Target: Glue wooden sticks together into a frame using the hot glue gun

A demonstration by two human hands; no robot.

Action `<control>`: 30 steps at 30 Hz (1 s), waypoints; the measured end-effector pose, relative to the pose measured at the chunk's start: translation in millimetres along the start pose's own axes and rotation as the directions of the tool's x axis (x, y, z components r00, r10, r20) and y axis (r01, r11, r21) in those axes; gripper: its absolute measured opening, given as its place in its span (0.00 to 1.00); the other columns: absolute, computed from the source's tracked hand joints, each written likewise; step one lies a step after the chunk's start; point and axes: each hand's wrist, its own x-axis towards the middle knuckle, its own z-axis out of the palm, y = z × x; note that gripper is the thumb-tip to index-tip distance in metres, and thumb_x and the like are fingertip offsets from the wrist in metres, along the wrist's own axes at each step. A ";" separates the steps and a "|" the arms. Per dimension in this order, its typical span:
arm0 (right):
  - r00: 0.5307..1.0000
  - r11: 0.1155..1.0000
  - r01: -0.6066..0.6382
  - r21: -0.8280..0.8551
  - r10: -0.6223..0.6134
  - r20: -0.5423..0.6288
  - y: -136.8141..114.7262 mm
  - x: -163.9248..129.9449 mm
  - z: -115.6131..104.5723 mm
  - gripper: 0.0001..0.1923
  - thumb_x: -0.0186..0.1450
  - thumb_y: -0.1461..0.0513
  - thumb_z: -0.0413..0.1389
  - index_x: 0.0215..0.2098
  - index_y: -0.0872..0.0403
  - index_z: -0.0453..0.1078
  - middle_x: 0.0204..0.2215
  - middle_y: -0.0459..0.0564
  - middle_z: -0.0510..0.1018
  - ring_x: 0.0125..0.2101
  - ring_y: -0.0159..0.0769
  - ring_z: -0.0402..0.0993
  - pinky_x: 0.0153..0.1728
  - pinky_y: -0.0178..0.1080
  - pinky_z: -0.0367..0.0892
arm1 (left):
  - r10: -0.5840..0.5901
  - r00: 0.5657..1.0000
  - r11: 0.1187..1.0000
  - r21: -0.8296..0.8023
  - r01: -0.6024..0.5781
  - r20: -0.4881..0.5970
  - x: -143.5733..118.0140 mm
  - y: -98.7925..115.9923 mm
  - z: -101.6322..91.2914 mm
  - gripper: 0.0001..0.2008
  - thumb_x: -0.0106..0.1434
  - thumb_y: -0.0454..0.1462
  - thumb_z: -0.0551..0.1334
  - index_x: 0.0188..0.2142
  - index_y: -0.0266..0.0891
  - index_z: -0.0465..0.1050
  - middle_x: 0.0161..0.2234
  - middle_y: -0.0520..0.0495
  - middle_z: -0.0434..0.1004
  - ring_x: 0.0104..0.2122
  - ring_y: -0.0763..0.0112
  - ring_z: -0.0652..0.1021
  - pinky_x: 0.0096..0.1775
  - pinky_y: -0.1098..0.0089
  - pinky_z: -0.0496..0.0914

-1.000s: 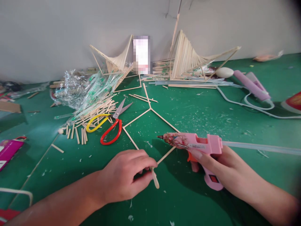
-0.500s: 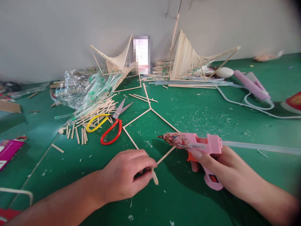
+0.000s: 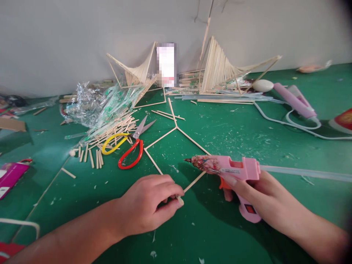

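My right hand [image 3: 255, 198] is wrapped round a pink hot glue gun [image 3: 239, 167], its thumb along the body and fingers near the orange trigger. The nozzle points left, and a clear glue stick [image 3: 299, 172] trails from the back. My left hand [image 3: 154, 205] is closed at the near corner of a frame of thin wooden sticks [image 3: 161, 137] lying on the table. Between its thumb and fingers it pinches a wooden stick [image 3: 180, 200], only whose pale end shows. The glue gun hides the frame's right corner. One stick [image 3: 172, 110] of the frame points away from its far corner.
Scissors [image 3: 136, 135] with yellow and red handles lie left of the frame, beside cut sticks [image 3: 97, 157] and plastic wrappers [image 3: 88, 106]. Behind stand two curved stick models [image 3: 216, 69] and a blurred phone-like screen [image 3: 166, 64]. A lilac device [image 3: 295, 101] with white cord lies right.
The stick pinched in my left hand has tilted, so its end now shows shorter and higher by the thumb. My right hand and the glue gun have hardly moved.
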 end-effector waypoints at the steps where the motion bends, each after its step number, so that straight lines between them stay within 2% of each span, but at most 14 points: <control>1: 1.000 1.000 -0.005 -0.003 0.005 0.002 -0.9 0.1 0.2 0.30 0.61 0.38 0.48 0.27 0.54 0.72 0.21 0.49 0.72 0.22 0.33 0.65 0.20 0.36 0.58 | -0.001 1.000 1.000 -0.001 0.001 0.002 0.2 0.0 -0.1 0.08 0.67 0.35 0.56 0.41 0.36 0.73 0.32 0.47 0.75 0.31 0.71 0.74 0.34 0.71 0.67; 9: 1.000 1.000 -0.007 -0.012 0.007 0.001 -5.1 -2.9 -0.2 0.32 0.60 0.37 0.48 0.34 0.55 0.74 0.21 0.49 0.73 0.21 0.33 0.63 0.20 0.36 0.58 | -0.001 1.000 1.000 -0.001 0.001 0.006 2.1 -2.1 0.2 0.08 0.67 0.34 0.56 0.41 0.36 0.73 0.32 0.47 0.75 0.31 0.70 0.74 0.35 0.71 0.67; 14: 1.000 1.000 -0.003 0.008 0.003 -0.007 -2.9 -2.7 0.1 0.31 0.60 0.37 0.48 0.29 0.54 0.73 0.21 0.49 0.72 0.21 0.32 0.63 0.19 0.35 0.57 | -0.002 1.000 1.000 0.011 0.002 0.003 0.5 -0.2 0.2 0.07 0.66 0.34 0.57 0.40 0.36 0.73 0.32 0.47 0.75 0.31 0.70 0.74 0.34 0.71 0.67; 19: 0.999 1.000 -0.007 0.027 0.008 -0.032 -5.6 -5.1 0.6 0.31 0.59 0.37 0.49 0.32 0.54 0.75 0.22 0.50 0.74 0.21 0.33 0.64 0.18 0.35 0.57 | 0.017 1.000 1.000 0.026 -0.016 -0.017 1.1 -1.0 1.8 0.06 0.65 0.33 0.58 0.40 0.36 0.73 0.32 0.48 0.75 0.30 0.70 0.74 0.33 0.71 0.67; 24: 1.000 1.000 0.016 -0.007 -0.016 -0.007 -3.4 -2.1 0.0 0.31 0.60 0.38 0.48 0.33 0.55 0.75 0.21 0.50 0.73 0.21 0.34 0.65 0.19 0.36 0.58 | 0.032 0.999 0.999 0.036 -0.031 -0.030 1.3 -3.9 2.7 0.07 0.64 0.31 0.58 0.41 0.37 0.73 0.32 0.49 0.75 0.31 0.71 0.74 0.34 0.72 0.67; 30: 1.000 1.000 0.023 -0.002 -0.023 -0.011 -1.2 -2.7 -0.3 0.29 0.61 0.39 0.49 0.29 0.55 0.73 0.20 0.48 0.73 0.20 0.32 0.64 0.19 0.35 0.58 | 0.024 0.999 1.000 0.006 -0.024 -0.026 1.1 -4.1 2.4 0.08 0.63 0.29 0.58 0.41 0.36 0.73 0.31 0.49 0.74 0.30 0.72 0.73 0.33 0.73 0.66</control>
